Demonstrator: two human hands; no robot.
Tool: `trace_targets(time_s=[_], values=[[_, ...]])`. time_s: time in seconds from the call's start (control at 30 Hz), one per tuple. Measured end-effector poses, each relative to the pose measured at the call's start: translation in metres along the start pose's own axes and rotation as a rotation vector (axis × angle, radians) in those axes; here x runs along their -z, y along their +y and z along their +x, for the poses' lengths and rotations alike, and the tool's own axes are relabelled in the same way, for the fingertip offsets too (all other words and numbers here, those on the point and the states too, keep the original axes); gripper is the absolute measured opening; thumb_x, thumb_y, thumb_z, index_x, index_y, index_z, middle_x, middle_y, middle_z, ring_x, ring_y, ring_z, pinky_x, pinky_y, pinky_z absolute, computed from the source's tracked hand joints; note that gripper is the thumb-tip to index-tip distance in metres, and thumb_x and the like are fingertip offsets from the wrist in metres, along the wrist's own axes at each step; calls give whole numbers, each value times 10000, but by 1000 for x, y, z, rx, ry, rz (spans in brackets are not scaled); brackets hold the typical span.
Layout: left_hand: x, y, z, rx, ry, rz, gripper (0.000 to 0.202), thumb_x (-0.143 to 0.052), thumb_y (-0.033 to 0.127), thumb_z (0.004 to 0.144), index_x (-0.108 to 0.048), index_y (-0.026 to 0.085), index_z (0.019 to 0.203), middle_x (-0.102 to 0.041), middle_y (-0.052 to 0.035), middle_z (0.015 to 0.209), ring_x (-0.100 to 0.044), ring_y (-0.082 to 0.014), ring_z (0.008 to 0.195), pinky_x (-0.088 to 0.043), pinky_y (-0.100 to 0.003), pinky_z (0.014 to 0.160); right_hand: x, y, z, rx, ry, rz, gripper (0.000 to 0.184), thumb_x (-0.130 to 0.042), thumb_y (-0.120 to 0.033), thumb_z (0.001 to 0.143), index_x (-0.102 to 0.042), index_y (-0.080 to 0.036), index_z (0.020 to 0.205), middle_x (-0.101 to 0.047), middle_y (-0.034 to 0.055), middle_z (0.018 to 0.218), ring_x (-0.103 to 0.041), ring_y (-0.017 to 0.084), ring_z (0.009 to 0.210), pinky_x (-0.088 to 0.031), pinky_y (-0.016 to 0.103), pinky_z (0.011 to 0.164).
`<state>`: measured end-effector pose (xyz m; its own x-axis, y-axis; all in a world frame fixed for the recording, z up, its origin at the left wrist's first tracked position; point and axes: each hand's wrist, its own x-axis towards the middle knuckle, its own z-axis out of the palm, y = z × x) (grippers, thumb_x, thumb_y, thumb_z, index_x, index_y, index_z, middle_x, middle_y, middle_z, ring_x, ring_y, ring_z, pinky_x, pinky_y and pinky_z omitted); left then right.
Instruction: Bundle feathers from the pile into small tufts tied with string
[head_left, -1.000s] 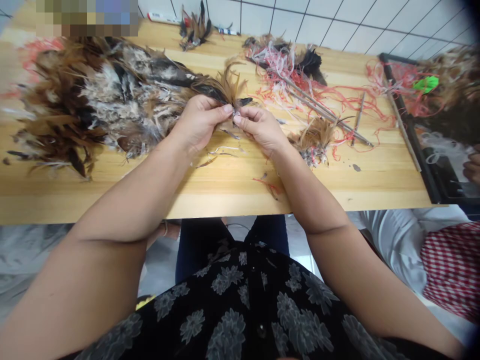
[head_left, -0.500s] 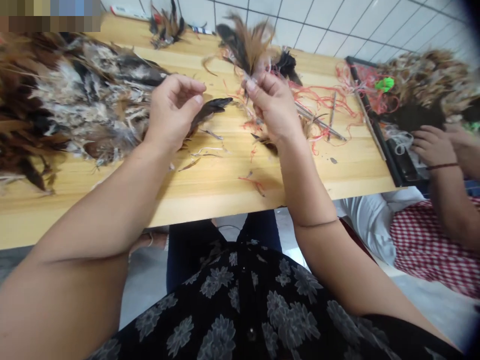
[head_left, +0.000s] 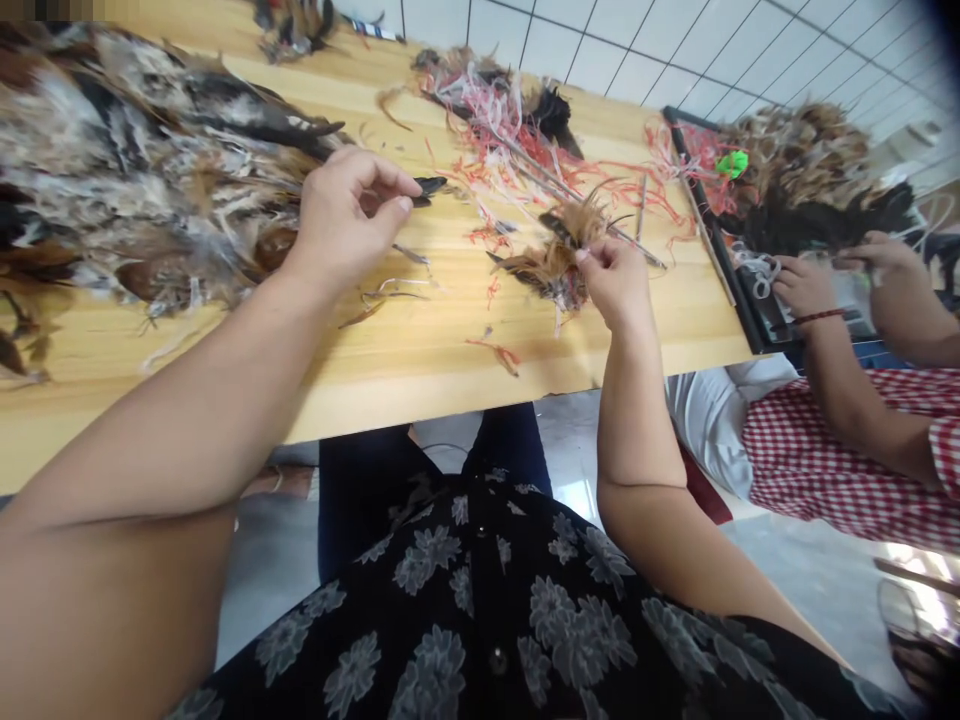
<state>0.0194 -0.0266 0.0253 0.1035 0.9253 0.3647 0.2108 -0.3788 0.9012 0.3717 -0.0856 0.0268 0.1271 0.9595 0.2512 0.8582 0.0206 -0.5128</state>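
Observation:
My left hand hovers beside the big feather pile, thumb and curled fingers apart, nothing seen between them. Just beyond its fingertips shows the dark tip of a feather, the rest hidden by the hand. On the right, my right hand pinches the base of a brown feather bunch between thumb and fingers. That bunch is low over a small clump of brown and dark feathers on the table, touching or nearly so.
Pink and white plastic strings and thin metal rods lie behind my right hand on the wooden table. To the right, a co-worker's hands are over a black-edged tray. Another feather bunch lies at the back.
My right hand has moved right and down toward me, taking the feather bunch from above the strings to the small clump. My left hand has barely moved. The camera view has shifted slightly.

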Motion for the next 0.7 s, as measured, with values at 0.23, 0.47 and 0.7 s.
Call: trace_targets(time_s=[0.23, 0.47, 0.7], values=[[7, 6, 5, -76, -12, 283, 254, -739, 466, 905, -766, 285, 1081, -744, -49, 1187, -695, -245, 1028, -623, -428, 989, 21, -60, -17, -351, -39, -252, 214, -665, -267, 1048, -746, -168, 1220, -815, 141, 1054, -774, 353, 1095, -593, 580, 1088], [27, 4, 17, -278, 256, 336, 246, -734, 234, 974, -713, 153, 1206, -696, -28, 1215, -648, -140, 985, -575, -338, 909, 8, -116, -3, -6, -118, -183, 195, -648, -412, 1062, -763, -256, 1083, -835, 137, 1102, -765, 359, 1144, -606, 546, 1083], [24, 23, 5, -140, -167, 691, 226, -635, 363, 1046, -779, 209, 1125, -718, -44, 1165, -605, -222, 1055, -535, -404, 1050, -52, -148, 36, 147, -156, -150, 209, -589, -297, 1090, -788, -234, 1106, -825, 151, 1306, -745, 352, 1263, -600, 499, 1100]])
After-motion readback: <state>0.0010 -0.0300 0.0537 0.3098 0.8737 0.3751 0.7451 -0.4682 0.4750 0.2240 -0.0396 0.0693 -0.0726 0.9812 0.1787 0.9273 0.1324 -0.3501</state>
